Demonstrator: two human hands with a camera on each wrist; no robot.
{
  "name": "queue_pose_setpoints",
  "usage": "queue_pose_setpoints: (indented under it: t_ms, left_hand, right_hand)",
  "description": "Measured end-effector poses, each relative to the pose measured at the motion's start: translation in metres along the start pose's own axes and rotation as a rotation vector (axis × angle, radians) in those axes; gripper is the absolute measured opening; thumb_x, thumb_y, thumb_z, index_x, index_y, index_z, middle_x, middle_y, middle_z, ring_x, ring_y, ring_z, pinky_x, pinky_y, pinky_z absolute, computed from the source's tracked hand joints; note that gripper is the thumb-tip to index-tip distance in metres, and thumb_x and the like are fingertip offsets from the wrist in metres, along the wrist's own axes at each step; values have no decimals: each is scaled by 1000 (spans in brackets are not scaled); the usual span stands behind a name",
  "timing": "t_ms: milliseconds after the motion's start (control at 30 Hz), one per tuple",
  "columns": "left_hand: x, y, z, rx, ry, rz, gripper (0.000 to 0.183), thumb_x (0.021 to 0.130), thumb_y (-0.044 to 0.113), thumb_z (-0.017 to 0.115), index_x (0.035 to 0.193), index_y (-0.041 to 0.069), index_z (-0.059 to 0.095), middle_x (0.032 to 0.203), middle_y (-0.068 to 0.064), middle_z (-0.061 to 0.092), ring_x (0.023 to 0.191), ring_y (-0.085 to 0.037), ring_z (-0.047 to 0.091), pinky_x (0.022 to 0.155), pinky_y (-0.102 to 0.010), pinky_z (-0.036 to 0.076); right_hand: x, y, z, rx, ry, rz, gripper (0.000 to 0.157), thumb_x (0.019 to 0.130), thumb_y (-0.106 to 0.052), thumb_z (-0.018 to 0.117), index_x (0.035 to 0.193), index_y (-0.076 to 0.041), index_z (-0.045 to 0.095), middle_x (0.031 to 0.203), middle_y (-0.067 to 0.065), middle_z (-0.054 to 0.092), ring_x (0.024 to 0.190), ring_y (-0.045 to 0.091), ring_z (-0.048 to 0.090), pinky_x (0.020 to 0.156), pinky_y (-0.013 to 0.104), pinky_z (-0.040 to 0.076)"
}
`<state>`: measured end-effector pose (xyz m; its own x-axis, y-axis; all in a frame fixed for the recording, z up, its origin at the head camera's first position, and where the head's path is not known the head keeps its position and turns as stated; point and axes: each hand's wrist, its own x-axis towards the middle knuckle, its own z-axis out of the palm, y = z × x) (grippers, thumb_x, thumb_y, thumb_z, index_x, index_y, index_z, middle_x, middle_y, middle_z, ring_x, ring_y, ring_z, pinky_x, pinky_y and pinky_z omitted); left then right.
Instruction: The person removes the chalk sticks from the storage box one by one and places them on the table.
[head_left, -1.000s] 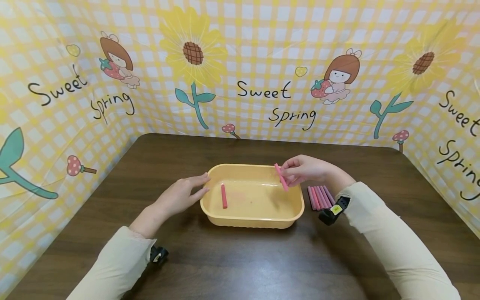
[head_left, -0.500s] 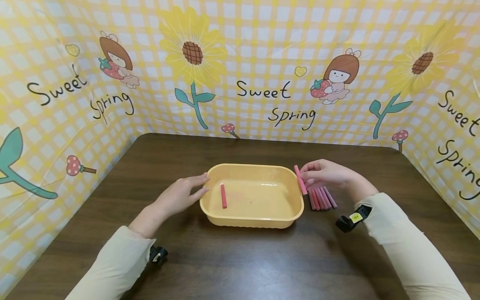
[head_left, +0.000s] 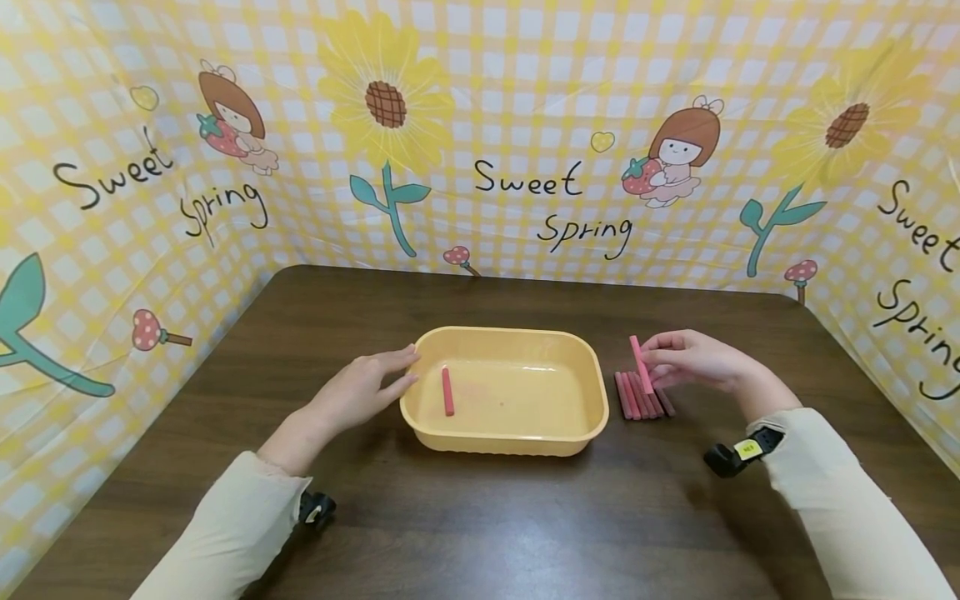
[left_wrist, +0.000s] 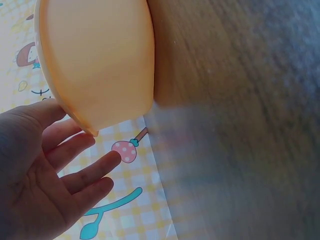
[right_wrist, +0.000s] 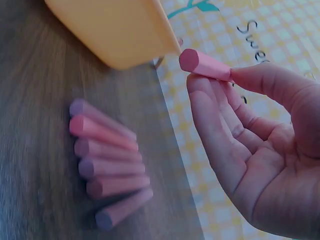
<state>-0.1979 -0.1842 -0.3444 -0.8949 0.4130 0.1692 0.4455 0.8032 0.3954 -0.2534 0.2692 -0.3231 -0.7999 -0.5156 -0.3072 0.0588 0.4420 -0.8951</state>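
My right hand pinches a pink crayon-like stick between thumb and fingertips, above the row of sticks. In the right wrist view this stick shows a flat, many-sided end. Below it, several pink and mauve sticks lie side by side on the table, right of a yellow plastic tub. A single red-pink stick lies inside the tub, near its left end. My left hand touches the tub's left rim with loosely extended fingers; in the left wrist view the tub partly hides some fingertips.
Dark wood-grain table lies under everything. A yellow checked cloth with printed flowers and lettering stands along the back and sides. Each wrist wears a black strapped device, such as the right-hand one.
My right hand has moved right with the pink stick, from over the tub's right rim to above the row of sticks. The left hand and tub have stayed put.
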Motion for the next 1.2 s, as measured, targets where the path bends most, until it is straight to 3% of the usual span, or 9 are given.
queue_pose_setpoints:
  t_ms: [733,1000,1200]
  left_hand:
    - [0,-1,1,-3,3,-4,44,93,21,56,132,1,52,137,-17,49,126,-33,50,102,-50,42]
    - [0,-1,1,-1,6,-1,43,93,20,57,131,0,52,137,-17,50,125,-34,50,102,-50,42]
    - [0,-1,1,-2,7,4,43,93,20,57,131,0,52,137,-17,50,125,-34,50,102,-50,42]
  right_hand:
    - [-13,45,-27,-29,53,123,45,99,-19,44,125,18,38,95,-7,61,86,3,62,82,25,56]
    - [-8,53,-28,-78,72,200,39,97,-16,47,121,15,46,90,-4,62,81,5,61,77,25,57]
    - [-5,54,-23,-106,82,208,36,95,-14,50,116,15,50,85,-3,62,78,5,61,73,23,57]
